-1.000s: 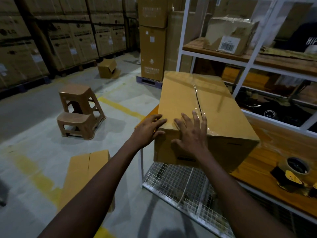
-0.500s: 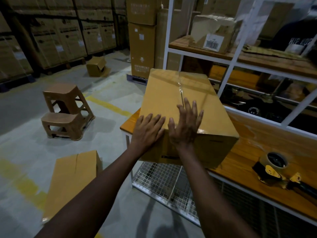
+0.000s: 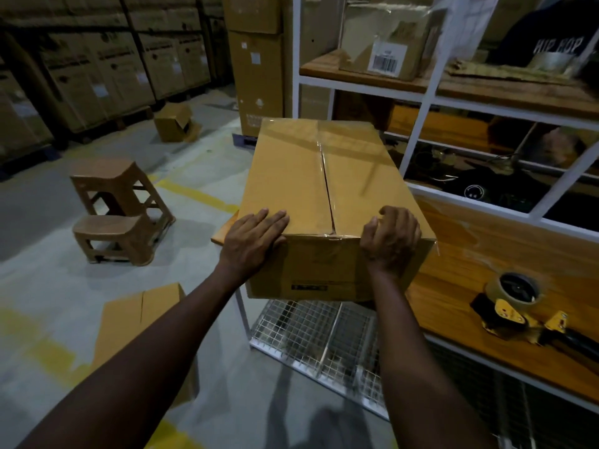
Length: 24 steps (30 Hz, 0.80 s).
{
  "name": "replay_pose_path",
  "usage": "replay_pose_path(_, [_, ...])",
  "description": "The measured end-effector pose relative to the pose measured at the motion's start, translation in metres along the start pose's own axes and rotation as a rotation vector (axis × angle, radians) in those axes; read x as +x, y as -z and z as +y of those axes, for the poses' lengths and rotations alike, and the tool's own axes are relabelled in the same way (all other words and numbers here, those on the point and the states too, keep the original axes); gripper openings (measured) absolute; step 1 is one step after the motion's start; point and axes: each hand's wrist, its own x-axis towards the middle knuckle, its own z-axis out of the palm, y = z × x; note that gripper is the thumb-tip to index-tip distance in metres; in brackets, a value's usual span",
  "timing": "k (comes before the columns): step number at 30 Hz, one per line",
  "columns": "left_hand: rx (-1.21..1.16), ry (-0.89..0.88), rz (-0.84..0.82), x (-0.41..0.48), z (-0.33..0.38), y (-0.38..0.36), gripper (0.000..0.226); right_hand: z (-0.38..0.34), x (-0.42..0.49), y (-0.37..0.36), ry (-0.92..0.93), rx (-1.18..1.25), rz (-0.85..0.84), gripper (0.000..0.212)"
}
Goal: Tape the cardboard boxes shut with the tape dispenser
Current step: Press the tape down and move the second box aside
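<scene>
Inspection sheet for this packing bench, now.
Surface: wooden bench, wood showing to the right of the box.
Job's things: cardboard box on the bench, near end past the edge, clear tape along its top seam; tape dispenser lying to its right, untouched.
Clutter: flattened cardboard on the floor.
Hands: left hand flat on the box's top; right hand curled over its near top edge.
Cables: nothing seen.
Surroundings: plastic stools, stacked cartons, barcoded box on the shelf.

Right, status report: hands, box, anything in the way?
Left hand flat on box top. Right hand grips box's near edge. Seam looks taped. Tape dispenser aside on bench.
</scene>
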Motion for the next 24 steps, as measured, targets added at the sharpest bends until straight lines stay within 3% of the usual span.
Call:
replay_pose_path(4, [0.001, 0.076, -0.053, 0.0, 0.008, 0.007, 0.043, 0.005, -0.002, 0.005, -0.019, -0.04, -0.062, 0.019])
replay_pose_path(8, [0.027, 0.203, -0.181, 0.013, 0.038, 0.012, 0.049, -0.002, 0.003, 0.025, -0.052, -0.046, -0.247, 0.011])
replay_pose_path(16, [-0.049, 0.102, -0.261, 0.062, 0.119, -0.002, 0.051, 0.034, 0.065, 0.081, -0.216, 0.291, -0.307, 0.021])
replay_pose_path(21, [-0.027, 0.091, -0.307, 0.083, 0.147, -0.013, 0.047, 0.095, 0.097, 0.089, -0.19, 0.439, -0.702, 0.06])
replay_pose_path(24, [0.0, 0.101, -0.328, 0.091, 0.164, -0.015, 0.048, 0.114, 0.099, 0.084, -0.12, 0.432, -0.981, 0.069])
